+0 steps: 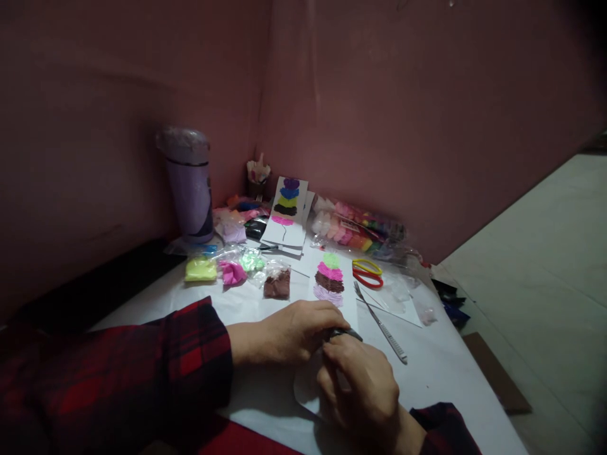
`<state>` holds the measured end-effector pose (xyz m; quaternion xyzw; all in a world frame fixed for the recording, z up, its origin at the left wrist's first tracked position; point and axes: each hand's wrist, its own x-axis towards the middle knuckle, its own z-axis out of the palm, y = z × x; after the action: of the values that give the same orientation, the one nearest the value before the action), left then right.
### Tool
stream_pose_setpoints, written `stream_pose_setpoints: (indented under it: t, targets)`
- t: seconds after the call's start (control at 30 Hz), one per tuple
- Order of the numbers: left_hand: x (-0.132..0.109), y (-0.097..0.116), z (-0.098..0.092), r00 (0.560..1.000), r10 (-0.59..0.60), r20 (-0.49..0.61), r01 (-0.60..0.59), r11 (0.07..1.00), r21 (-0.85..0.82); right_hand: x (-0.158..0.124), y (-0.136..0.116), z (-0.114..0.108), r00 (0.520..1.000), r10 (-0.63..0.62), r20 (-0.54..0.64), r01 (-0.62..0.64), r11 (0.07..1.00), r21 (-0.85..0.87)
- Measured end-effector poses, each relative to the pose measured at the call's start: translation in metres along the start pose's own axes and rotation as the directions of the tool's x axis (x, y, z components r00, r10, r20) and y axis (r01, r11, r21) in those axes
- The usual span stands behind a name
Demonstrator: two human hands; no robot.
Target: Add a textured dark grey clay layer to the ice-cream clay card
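My left hand [296,328] is closed, its thumb and fingers on a small dark, shiny object [349,333] whose kind I cannot make out. My right hand [363,379] has its bent fingers pressed against the same object from the near side, hiding part of it. Just beyond lies a white card [348,303] bearing fringed bands of clay [329,278] in green, pink, brown and lilac. A metal fork [382,325] rests right of the card. Beneath my right hand shows the rounded edge of a white sheet or board [306,392].
Small bags of yellow clay [200,270], pink clay [232,273], green clay [252,260] and brown clay [277,284] lie left. Scissors [367,275] sit right. Behind are a decorated card [287,208], packaged clay [351,227] and a purple tumbler [190,196] near the wall.
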<state>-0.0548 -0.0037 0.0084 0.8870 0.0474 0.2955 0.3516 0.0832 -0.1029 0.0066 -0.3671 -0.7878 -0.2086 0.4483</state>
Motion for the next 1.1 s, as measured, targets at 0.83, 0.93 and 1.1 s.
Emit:
stream_pose_setpoints:
  t: [0.83, 0.93, 1.1]
  targets:
    - [-0.0025, 0.0034, -0.0015, 0.993, -0.096, 0.073, 0.092, 0.994, 0.055, 0.0046, 0.0018, -0.0004, 0.995, -0.005, 0.101, -0.005, 0.995, 0.104]
    - [-0.0023, 0.0040, -0.0020, 0.990, -0.110, 0.082, 0.105, 0.992, 0.073, 0.0054, 0.0020, -0.0007, 0.994, -0.010, 0.107, -0.001, 0.995, 0.100]
    - [-0.0014, 0.0076, -0.0042, 0.983, -0.142, 0.117, 0.132, 0.987, 0.090, 0.0064, 0.0016, -0.0015, 0.991, 0.003, 0.131, -0.018, 0.993, 0.113]
